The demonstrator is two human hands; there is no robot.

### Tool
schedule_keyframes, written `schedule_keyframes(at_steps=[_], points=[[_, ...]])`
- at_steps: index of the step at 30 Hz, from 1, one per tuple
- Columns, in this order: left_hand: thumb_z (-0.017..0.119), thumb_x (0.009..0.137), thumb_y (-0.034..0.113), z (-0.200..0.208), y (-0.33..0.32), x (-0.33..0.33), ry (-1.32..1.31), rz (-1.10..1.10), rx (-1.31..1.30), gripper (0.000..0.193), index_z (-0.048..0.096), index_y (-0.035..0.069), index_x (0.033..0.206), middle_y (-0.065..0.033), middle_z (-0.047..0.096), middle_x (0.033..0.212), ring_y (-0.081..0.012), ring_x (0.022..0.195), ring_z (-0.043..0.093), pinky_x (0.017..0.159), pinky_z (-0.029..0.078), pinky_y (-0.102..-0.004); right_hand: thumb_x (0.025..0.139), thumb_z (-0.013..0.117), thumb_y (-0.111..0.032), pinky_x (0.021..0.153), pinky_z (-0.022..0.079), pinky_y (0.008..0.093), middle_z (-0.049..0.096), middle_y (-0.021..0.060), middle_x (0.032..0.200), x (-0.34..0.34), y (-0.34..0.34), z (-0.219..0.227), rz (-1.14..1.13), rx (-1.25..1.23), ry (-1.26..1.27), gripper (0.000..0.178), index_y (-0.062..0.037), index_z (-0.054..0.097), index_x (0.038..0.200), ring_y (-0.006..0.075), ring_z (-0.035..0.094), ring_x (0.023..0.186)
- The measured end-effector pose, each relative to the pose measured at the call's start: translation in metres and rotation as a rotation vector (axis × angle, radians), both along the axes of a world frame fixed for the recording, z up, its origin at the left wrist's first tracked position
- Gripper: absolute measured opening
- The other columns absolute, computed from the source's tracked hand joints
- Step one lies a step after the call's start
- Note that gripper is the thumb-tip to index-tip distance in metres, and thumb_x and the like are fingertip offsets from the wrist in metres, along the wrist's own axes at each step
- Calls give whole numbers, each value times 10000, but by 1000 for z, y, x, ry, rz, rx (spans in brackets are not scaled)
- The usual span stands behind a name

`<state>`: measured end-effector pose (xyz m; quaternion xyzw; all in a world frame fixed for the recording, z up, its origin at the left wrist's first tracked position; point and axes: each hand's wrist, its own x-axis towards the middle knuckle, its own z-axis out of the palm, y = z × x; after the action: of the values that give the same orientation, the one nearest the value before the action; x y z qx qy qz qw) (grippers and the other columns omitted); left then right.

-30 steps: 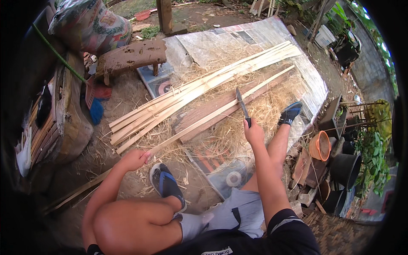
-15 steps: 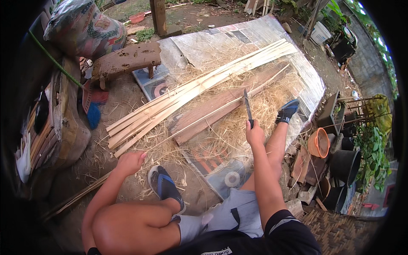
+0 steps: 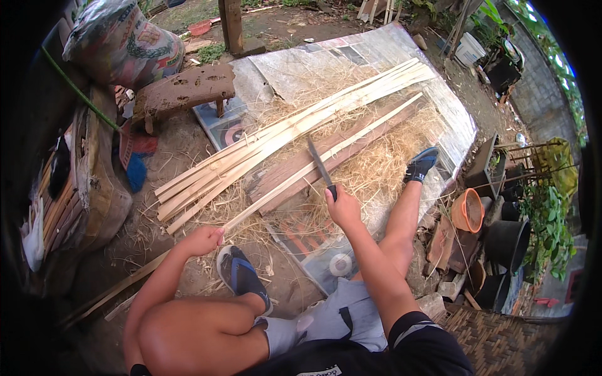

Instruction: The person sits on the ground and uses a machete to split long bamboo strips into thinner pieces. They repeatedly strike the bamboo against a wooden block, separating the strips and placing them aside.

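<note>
Wooden strip (image 3: 351,142), long and pale, is lying slantwise along a brown plank (image 3: 285,172) from where I'm standing, its near end sticking out past the plank toward the person. Fingers of the left hand (image 3: 204,240) are closed in a pinch on that near end, no gap that I can see. Fingers of the right hand (image 3: 345,207) are wrapped tight around the black handle of a knife (image 3: 318,160), and the blade crosses over the strip about mid-plank, tip pointing away and a bit left. Can't really tell from here if the edge is biting in or just resting on it.

Just left of the plank there's a loose bundle of similar strips (image 3: 301,128), fanned out a bit at the near end. Curly shavings (image 3: 382,160) are all over the place, heaped thickest on the right side of the plank. Under it all is a big printed sheet (image 3: 454,128) on the ground, with the right shoe (image 3: 421,165) planted on its right side. Orange pot (image 3: 468,210) sits well off to the right.
</note>
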<state>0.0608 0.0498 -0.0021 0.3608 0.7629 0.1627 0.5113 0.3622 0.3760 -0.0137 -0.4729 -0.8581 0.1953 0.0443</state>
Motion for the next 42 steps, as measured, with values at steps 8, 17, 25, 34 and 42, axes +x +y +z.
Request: schedule_keyframes(at_steps=[8,17,25,34,42], points=[[381,1107,500,-1,-19,-31,-639,145,-189,502,575,81,911,25,478,628,-108,521,451,522,430,-270,994,570,-528,596,561,497,706,161,789,15,-12,-10,93,-8,33,425,-167,593,1217,387,711,686],[416,1116,400,-3,-44,-55,-688,160,-91,397,615,61,1057,-3,548,692,-101,570,499,537,446,-262,983,600,-509,587,558,497,719,169,795,28,12,-16,78,114,44,433,-191,617,1277,387,709,687],[447,1109,369,10,-17,-39,-484,75,-66,356,612,57,1063,-57,649,741,-103,531,525,554,474,-261,997,566,-532,648,557,516,715,182,800,30,-19,-7,567,162,-7,448,-202,563,1300,400,713,748],[556,1046,380,2,19,12,447,-118,347,350,619,36,1058,-191,693,865,-360,775,695,681,540,-465,1028,521,-495,683,546,571,711,252,835,19,-5,-9,13,-104,16,451,-92,580,1222,456,705,785],[517,1036,405,42,11,11,610,-157,149,367,652,67,986,-207,690,804,-442,817,667,715,510,-536,1034,509,-496,642,549,546,717,239,862,45,66,-12,-219,103,-64,422,-96,562,1160,443,705,742]])
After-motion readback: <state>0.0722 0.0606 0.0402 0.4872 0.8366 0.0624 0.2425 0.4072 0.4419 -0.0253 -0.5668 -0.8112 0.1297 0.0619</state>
